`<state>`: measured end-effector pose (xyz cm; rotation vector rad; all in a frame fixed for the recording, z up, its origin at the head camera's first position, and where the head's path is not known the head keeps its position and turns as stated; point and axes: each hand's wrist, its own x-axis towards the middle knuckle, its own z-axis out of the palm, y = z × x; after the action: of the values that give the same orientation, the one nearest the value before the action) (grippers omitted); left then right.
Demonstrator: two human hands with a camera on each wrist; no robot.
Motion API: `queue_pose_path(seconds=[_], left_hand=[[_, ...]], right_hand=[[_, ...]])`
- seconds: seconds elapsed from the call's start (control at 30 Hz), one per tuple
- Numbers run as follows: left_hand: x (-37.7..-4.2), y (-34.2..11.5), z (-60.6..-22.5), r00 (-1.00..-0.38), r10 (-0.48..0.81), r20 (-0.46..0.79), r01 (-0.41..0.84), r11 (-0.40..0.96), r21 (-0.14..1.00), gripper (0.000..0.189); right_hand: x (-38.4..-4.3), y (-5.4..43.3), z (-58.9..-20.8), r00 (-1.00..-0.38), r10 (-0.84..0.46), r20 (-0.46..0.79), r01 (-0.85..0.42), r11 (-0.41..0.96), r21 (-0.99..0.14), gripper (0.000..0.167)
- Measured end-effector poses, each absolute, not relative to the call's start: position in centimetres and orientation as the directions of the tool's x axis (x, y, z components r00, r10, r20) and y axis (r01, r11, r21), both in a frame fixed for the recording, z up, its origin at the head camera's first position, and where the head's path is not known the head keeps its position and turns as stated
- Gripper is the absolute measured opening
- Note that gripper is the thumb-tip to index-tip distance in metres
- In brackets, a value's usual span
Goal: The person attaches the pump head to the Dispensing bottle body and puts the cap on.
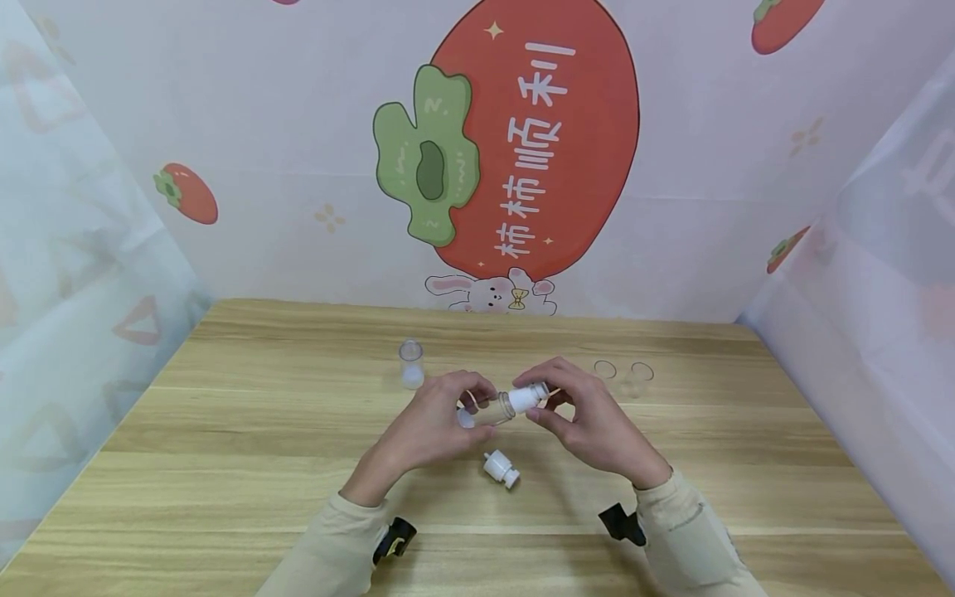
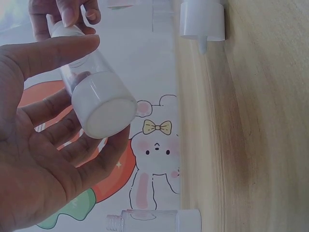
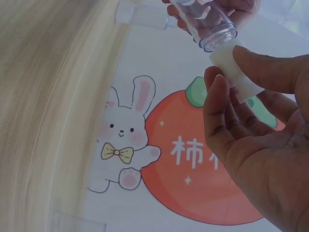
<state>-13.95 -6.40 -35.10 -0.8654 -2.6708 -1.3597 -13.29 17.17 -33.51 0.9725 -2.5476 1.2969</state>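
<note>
Tilted above the table, a clear bottle with a white base (image 1: 488, 412) is gripped between the thumb and fingers of my left hand (image 1: 440, 419). Its white base (image 2: 105, 108) faces the left wrist camera. My right hand (image 1: 597, 427) pinches a white pump head (image 1: 525, 397) at the bottle's mouth. In the right wrist view the pump head (image 3: 236, 72) lines up with the bottle neck; whether its thread is engaged I cannot tell. A second white pump head (image 1: 501, 469) lies on the table just below the hands.
Behind my left hand stands another clear bottle with a white base (image 1: 411, 365), without a pump. Two clear caps (image 1: 640, 379) stand at the back right. The wooden table (image 1: 246, 431) ends at a printed backdrop (image 1: 298, 249), with side curtains left and right.
</note>
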Motion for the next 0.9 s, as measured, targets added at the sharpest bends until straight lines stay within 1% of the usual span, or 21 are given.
queue_pose_path(seconds=[0.5, 0.7, 0.9], left_hand=[[-13.89, -6.28, -35.04, -0.837, 0.468, 0.284, 0.508, 0.469, 0.722, 0.032], [-13.72, -6.22, -34.98, -0.837, 0.463, 0.293, 0.514, 0.478, 0.712, 0.032], [-13.68, -6.14, -34.97, -0.837, 0.458, 0.298, 0.516, 0.481, 0.709, 0.032]], right_hand=[[-13.27, 17.32, -33.59, -0.799, -0.493, 0.345, -0.567, 0.426, -0.705, 0.033], [-13.3, 17.26, -33.6, -0.82, -0.467, 0.332, -0.545, 0.458, -0.702, 0.028], [-13.35, 17.1, -33.52, -0.851, -0.437, 0.291, -0.499, 0.501, -0.707, 0.02]])
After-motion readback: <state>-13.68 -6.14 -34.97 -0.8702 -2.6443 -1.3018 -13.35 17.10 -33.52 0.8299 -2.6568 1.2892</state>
